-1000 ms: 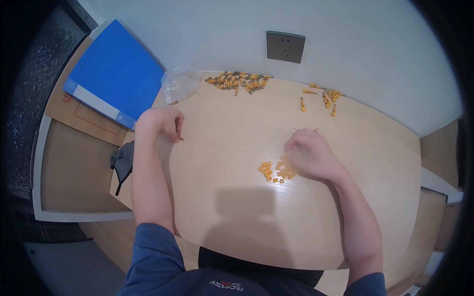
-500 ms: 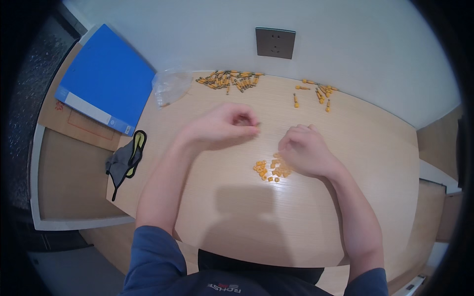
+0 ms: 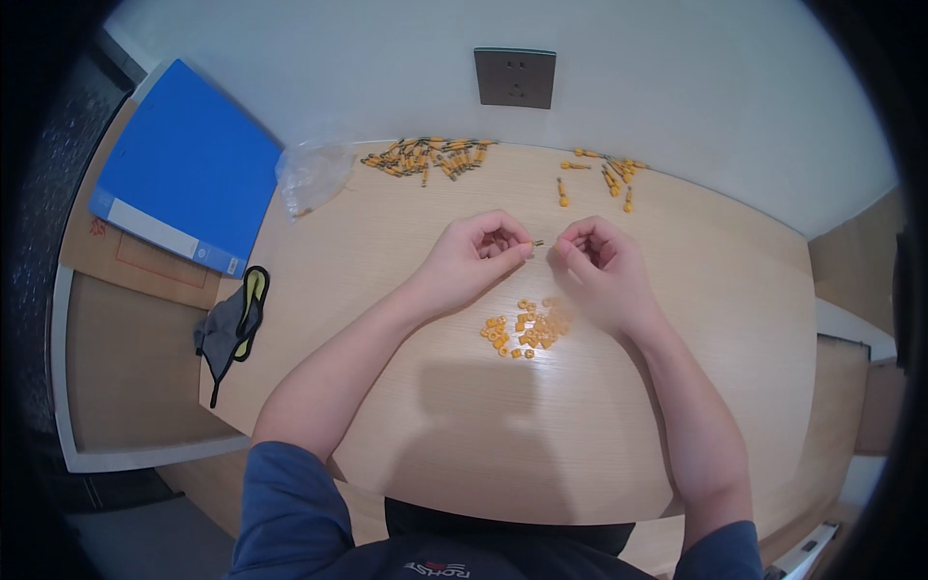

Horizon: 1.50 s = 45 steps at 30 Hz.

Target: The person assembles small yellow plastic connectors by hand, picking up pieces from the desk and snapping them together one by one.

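My left hand is closed in a pinch on a small peg, whose dark greenish tip sticks out to the right past the fingertips. My right hand faces it a short gap away, thumb and forefinger pinched together; what lies between them is hidden. Below the hands, a loose pile of small orange-yellow rings, nut-like in shape, lies on the table. At the back, a heap of yellow pegs with dark green ends lies left of centre. Several pegs with yellow ring heads lie further right.
A clear plastic bag lies at the back left, beside a blue binder on a cardboard box. A grey mask with black edging lies at the table's left edge. Behind stands a wall with a dark socket plate.
My right hand has risen from the ring pile, uncovering more rings, and turned toward the left hand. My left hand has shifted right, and the peg tip now shows clearly. The view has shifted slightly.
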Motion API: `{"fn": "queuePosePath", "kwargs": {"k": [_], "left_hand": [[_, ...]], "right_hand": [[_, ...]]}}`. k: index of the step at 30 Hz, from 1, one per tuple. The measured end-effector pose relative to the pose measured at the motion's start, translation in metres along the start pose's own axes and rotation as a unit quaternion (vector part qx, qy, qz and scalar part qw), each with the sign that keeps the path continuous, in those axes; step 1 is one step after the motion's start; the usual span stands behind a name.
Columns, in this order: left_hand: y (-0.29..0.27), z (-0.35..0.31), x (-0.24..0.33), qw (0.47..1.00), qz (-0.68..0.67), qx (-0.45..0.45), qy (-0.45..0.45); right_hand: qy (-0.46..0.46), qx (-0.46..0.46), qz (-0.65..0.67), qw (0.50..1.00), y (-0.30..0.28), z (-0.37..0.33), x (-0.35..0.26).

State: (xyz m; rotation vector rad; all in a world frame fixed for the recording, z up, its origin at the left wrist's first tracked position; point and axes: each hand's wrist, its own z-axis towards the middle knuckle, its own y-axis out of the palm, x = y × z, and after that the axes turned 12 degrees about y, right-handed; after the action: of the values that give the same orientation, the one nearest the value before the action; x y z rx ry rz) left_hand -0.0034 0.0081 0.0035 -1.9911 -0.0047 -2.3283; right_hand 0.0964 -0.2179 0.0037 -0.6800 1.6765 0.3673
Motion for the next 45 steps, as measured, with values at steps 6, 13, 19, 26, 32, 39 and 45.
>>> {"fn": "queuePosePath", "kwargs": {"k": [6, 13, 19, 26, 32, 39, 45], "left_hand": [[0.007, -0.006, 0.002, 0.998, 0.067, -0.011, 0.014], [0.006, -0.006, -0.004, 0.997, 0.067, -0.005, 0.024], [0.006, -0.007, -0.003, 0.995, 0.087, 0.015, 0.047], [0.007, -0.009, -0.003, 0.993, 0.111, 0.001, 0.049], [0.009, -0.011, -0.003, 0.995, 0.084, -0.010, 0.052], [0.006, -0.006, -0.005, 0.997, 0.065, 0.019, 0.030], [0.007, -0.009, -0.002, 0.994, 0.093, -0.001, 0.051]], "right_hand": [[0.010, -0.030, 0.080, 0.996, 0.009, -0.003, -0.002], [0.009, -0.037, 0.058, 0.998, 0.009, -0.002, 0.003], [-0.003, -0.052, 0.076, 0.996, 0.007, -0.002, 0.001], [-0.015, -0.046, 0.043, 0.998, 0.007, -0.004, 0.001], [0.089, -0.051, -0.035, 0.994, -0.001, -0.004, -0.007], [-0.126, 0.041, 0.060, 0.989, 0.014, 0.004, 0.015], [0.034, -0.061, 0.152, 0.986, 0.002, -0.006, -0.001]]}}
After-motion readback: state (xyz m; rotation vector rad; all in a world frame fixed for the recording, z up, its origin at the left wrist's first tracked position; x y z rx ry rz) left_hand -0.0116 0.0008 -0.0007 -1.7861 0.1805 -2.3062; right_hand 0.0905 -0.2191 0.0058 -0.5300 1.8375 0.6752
